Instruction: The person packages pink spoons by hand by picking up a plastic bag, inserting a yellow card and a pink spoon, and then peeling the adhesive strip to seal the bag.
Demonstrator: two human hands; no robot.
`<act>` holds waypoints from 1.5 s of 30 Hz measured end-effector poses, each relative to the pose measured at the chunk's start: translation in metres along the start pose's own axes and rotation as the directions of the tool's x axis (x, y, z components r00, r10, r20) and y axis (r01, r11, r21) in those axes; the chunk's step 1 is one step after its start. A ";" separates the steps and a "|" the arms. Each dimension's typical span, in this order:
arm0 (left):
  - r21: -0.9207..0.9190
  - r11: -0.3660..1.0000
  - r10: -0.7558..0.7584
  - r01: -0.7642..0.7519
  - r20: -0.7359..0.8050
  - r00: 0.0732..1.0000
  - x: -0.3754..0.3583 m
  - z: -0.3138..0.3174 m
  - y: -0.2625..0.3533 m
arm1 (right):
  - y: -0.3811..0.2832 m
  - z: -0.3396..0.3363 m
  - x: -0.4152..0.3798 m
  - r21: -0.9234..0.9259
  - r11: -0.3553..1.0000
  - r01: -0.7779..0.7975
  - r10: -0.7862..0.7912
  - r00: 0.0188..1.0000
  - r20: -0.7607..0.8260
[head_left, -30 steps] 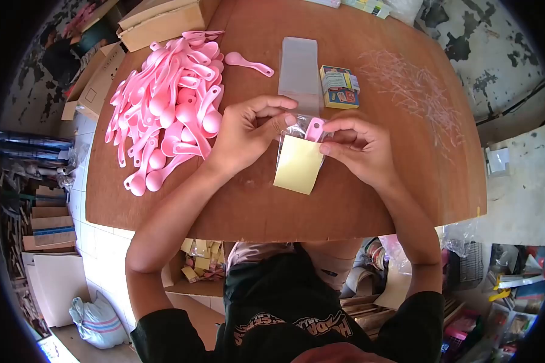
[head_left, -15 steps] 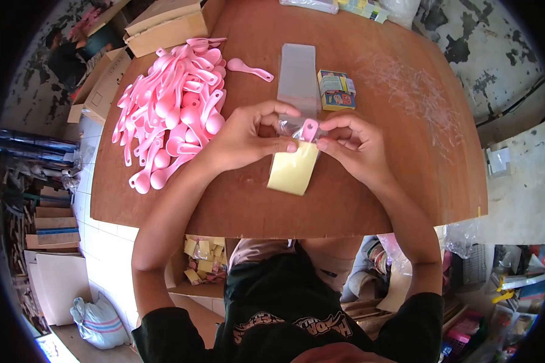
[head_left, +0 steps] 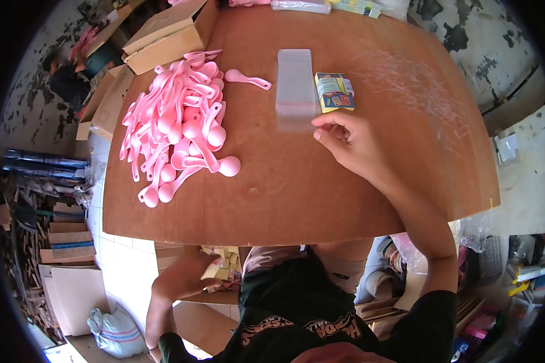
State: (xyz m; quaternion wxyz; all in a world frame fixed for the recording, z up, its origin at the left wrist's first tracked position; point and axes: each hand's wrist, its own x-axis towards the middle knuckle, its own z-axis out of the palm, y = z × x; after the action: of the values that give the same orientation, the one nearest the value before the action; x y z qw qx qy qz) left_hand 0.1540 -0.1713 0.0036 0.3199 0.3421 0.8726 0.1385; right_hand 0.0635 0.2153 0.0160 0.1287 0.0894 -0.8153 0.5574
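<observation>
My left hand is below the table's front edge, beside a cardboard box of small yellow-and-pink packets. Its thumb and fingers are apart, somewhat blurred, with nothing visible between them. Over the table, my right hand hovers with bent fingers, thumb and index tips slightly apart; I see nothing in it. Just left of its fingertips lies a stack of clear plastic bags, its near end blurred. A banded stack of printed cards sits beyond the hand. Pink measuring spoons form a large pile at left.
One pink spoon lies apart from the pile. Thin clear strips are scattered at right on the brown table. A cardboard box stands at the back left; another person is beyond it.
The clear bag with a yellow card and pink spoon has left both hands and is no longer distinguishable. My left hand dropped below the table edge; my right stayed above the table.
</observation>
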 end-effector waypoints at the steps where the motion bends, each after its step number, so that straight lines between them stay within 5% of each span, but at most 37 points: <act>1: -0.063 0.995 0.074 -0.073 0.010 0.997 0.002 -0.009 0.012 | -0.003 0.001 0.004 -0.174 0.983 0.053 -0.050 0.998 0.024; 2: -0.329 0.941 0.021 0.083 0.299 0.954 0.007 -0.021 0.025 | -0.005 0.002 0.007 -0.341 0.934 0.107 -0.094 0.994 0.056; 3: -0.333 0.939 0.021 0.083 0.298 0.954 0.012 -0.024 0.033 | -0.004 0.005 0.011 -0.342 0.933 0.108 -0.093 0.994 0.061; 5: -0.398 0.845 0.433 -0.358 0.115 0.894 0.019 -0.027 0.044 | -0.002 0.012 0.017 -0.564 0.819 0.109 -0.112 0.993 0.029; 9: -0.295 0.734 0.630 -0.612 -0.040 0.775 0.048 -0.067 0.079 | 0.013 0.024 0.021 -0.667 0.738 0.107 -0.118 0.993 0.028; 11: -0.163 0.692 0.641 -0.703 -0.310 0.702 0.067 -0.082 0.086 | 0.021 0.027 0.019 -0.685 0.722 0.101 -0.181 0.982 -0.046; 13: -0.066 0.933 0.338 -0.353 -0.171 0.925 0.082 -0.111 0.098 | 0.026 0.026 0.018 -0.672 0.734 0.097 -0.191 0.979 -0.067; 15: 0.127 0.922 0.379 -0.365 -0.472 0.795 0.121 -0.115 0.085 | 0.028 0.025 0.018 -0.660 0.746 0.089 -0.200 0.975 -0.094; 16: 0.130 0.921 0.382 -0.366 -0.472 0.794 0.142 -0.113 0.078 | 0.028 0.025 0.018 -0.644 0.759 0.095 -0.225 0.966 -0.123; 18: 0.229 0.887 0.439 -0.402 -0.689 0.576 0.177 -0.109 0.065 | 0.028 0.024 0.020 -0.630 0.769 0.103 -0.254 0.955 -0.155; 24: 0.251 0.903 0.418 -0.348 -0.703 0.576 0.211 -0.098 0.048 | 0.018 0.018 0.017 -0.598 0.794 0.111 -0.331 0.903 -0.272; 28: 0.126 0.972 0.215 -0.199 -0.820 0.530 0.213 -0.094 0.052 | 0.006 0.011 0.011 -0.579 0.717 0.387 -0.480 0.877 -0.008; 30: 0.258 0.921 0.340 -0.292 -0.898 0.278 0.210 -0.102 0.058 | 0.001 0.009 0.011 -0.541 0.682 0.492 -0.535 0.840 0.090; 31: 0.256 0.922 0.338 -0.292 -0.899 0.279 0.207 -0.108 0.058 | -0.001 0.007 0.010 -0.504 0.695 0.512 -0.529 0.839 0.123; 33: 0.471 0.803 0.580 -0.365 -0.760 0.295 0.201 -0.117 0.054 | -0.005 0.005 0.010 -0.470 0.709 0.526 -0.518 0.840 0.159; 34: 0.468 0.803 0.579 -0.369 -0.761 0.294 0.202 -0.116 0.050 | -0.005 0.003 0.013 -0.421 0.772 0.476 -0.502 0.863 0.056; 36: 0.116 0.750 0.483 -0.652 -0.769 0.419 0.204 -0.114 0.045 | -0.010 -0.007 0.019 -0.397 0.870 0.291 -0.340 0.938 -0.058; 37: 0.114 0.748 0.482 -0.654 -0.770 0.417 0.203 -0.112 0.045 | -0.005 -0.016 0.024 -0.400 0.869 0.291 -0.339 0.939 -0.055; 39: -0.526 0.510 0.215 -0.680 -0.688 0.693 0.200 -0.108 0.046 | 0.008 -0.034 0.036 -0.634 0.738 0.229 -0.298 0.954 -0.002; 40: -0.637 0.389 0.189 -0.665 -0.651 0.735 0.198 -0.109 0.048 | 0.011 -0.040 0.039 -0.697 0.695 0.174 -0.206 0.978 0.038; 45: -0.656 0.394 0.158 -0.644 -0.642 0.750 0.189 -0.116 0.047 | 0.020 -0.045 0.037 -0.791 0.593 0.151 -0.169 0.984 0.062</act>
State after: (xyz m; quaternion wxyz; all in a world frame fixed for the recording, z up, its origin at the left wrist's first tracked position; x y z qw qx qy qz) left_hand -0.0042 -0.0104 0.0253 0.1711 0.3011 0.6210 0.7032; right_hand 0.0272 0.2643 0.0253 0.2125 0.0905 -0.9647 0.1262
